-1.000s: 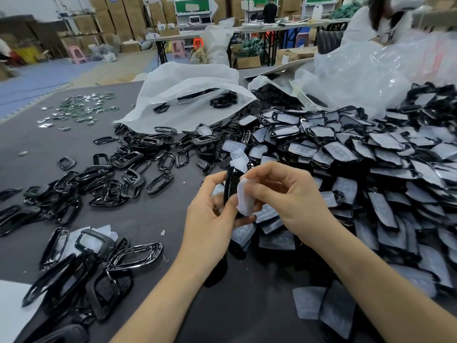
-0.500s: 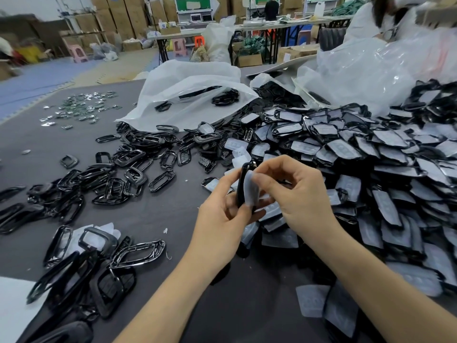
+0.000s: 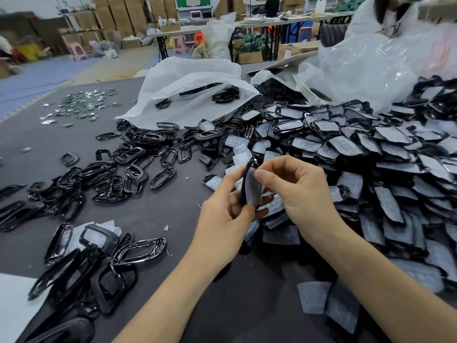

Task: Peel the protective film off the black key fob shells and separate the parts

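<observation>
Fob shell (image 3: 244,185) sits edge-up in my left grip (image 3: 222,219); my right grip (image 3: 296,191) pinches its film (image 3: 255,188). Next, I'd peel steadily.

Table (image 3: 49,144): dark grey surface. Landmark: white plastic bag (image 3: 193,95), lying open at the far middle, a few black parts inside. Left of bag: scatter of small silvery metal pieces (image 3: 84,105). In front of bag, toward the left: loose black frames (image 3: 128,169), spread thin, some overlapping. Right of bag: deep heap of black shells (image 3: 371,157), most faced with cloudy film. Well in front of bag: two loose film pieces (image 3: 314,297). Far in front and left of bag: white sheet (image 3: 12,305)
</observation>
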`<control>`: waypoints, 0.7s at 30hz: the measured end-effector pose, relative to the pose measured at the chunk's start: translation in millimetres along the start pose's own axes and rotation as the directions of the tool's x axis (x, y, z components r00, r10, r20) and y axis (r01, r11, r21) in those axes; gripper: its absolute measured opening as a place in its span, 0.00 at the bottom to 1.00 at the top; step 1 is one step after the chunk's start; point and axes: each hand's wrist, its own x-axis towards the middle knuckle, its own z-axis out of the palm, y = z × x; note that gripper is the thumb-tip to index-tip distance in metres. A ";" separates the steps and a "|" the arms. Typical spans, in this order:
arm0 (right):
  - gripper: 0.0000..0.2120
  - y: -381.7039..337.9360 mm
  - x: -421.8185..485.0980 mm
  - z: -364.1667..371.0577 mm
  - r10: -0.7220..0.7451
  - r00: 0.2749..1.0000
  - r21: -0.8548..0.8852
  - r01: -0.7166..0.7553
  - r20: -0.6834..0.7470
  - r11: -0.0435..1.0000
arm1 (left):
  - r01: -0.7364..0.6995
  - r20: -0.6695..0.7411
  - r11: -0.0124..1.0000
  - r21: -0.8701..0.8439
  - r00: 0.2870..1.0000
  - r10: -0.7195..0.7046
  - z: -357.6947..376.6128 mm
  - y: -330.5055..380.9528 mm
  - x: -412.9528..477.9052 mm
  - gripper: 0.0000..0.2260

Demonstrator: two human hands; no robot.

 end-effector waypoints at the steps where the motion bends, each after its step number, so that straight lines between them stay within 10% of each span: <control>1: 0.06 -0.1 -0.3 0.1 0.005 1.000 0.004 -0.005 -0.007 1.000 | 0.004 0.004 1.000 0.011 1.000 -0.004 0.2 -0.6 -0.2 0.23; 21: 0.09 -1.0 -1.0 -0.6 0.092 0.996 -0.032 -0.093 -0.019 0.995 | 0.051 0.057 0.997 0.051 0.997 -0.054 2.4 3.8 -2.3 0.22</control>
